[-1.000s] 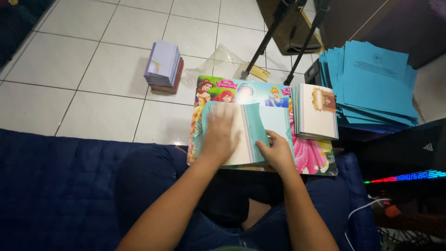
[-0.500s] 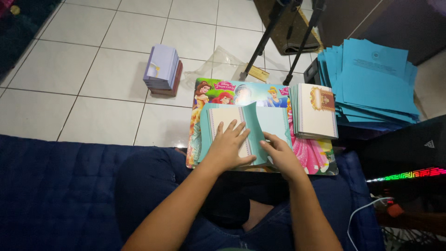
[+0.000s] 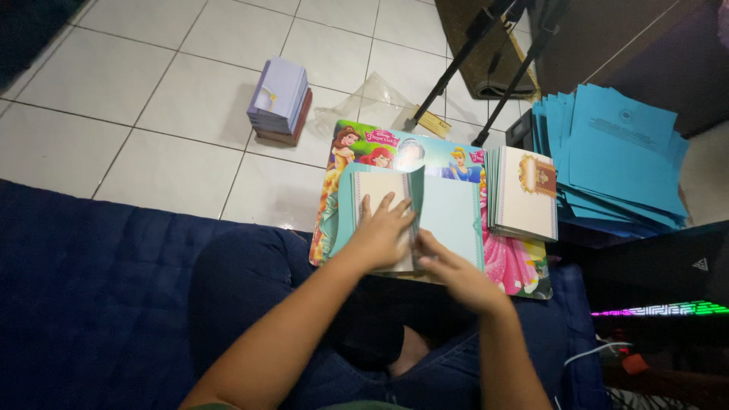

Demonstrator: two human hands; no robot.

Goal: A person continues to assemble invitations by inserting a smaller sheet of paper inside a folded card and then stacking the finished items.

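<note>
Teal card, folded and opened like a booklet (image 3: 425, 220), lies on a glossy cartoon-printed lap board (image 3: 524, 269) across the person's knees, its fold running away from the body. Left hand (image 3: 380, 231) is spread flat, fingers splayed, pressing the cream inner leaf down. Right hand (image 3: 456, 277) sits just right of the fold, fingers curled at the page's near edge; whether it pinches paper, I cannot tell. Just right on the board, a stack of cream cards (image 3: 524, 193); beyond, fanned blue paper envelopes (image 3: 619, 156); a lilac stack (image 3: 279, 99) sits on the tiled floor (image 3: 129, 106).
</note>
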